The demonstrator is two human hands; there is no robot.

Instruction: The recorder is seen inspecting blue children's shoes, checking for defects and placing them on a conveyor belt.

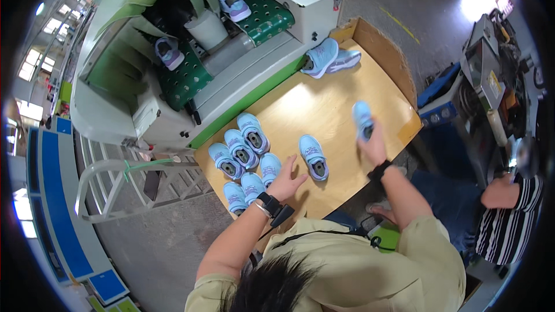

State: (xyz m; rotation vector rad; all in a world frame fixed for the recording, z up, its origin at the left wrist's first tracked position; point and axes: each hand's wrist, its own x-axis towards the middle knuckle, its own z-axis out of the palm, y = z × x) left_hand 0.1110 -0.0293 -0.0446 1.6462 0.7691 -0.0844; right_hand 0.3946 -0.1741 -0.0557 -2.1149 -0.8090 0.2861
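My right hand point(373, 145) grips a light blue sneaker point(362, 114) by its heel end, held over the right part of the wooden table point(341, 133). My left hand point(284, 180) has its fingers apart and holds nothing. It hovers beside a group of similar sneakers point(236, 149) at the table's left end, close to one sneaker point(269, 167) that it partly hides. Between my two hands a single sneaker point(314, 158) lies on the wood, toe away from me. Dark inserts fill the openings of several shoes.
Beyond the table stands a machine point(231, 92) with green perforated belts point(269, 17) carrying two sneakers under hanging strips. A blue pair point(329, 58) rests at the far corner by a cardboard edge point(387, 58). A metal rack point(144, 179) is at left. Another person point(509, 214) works at right.
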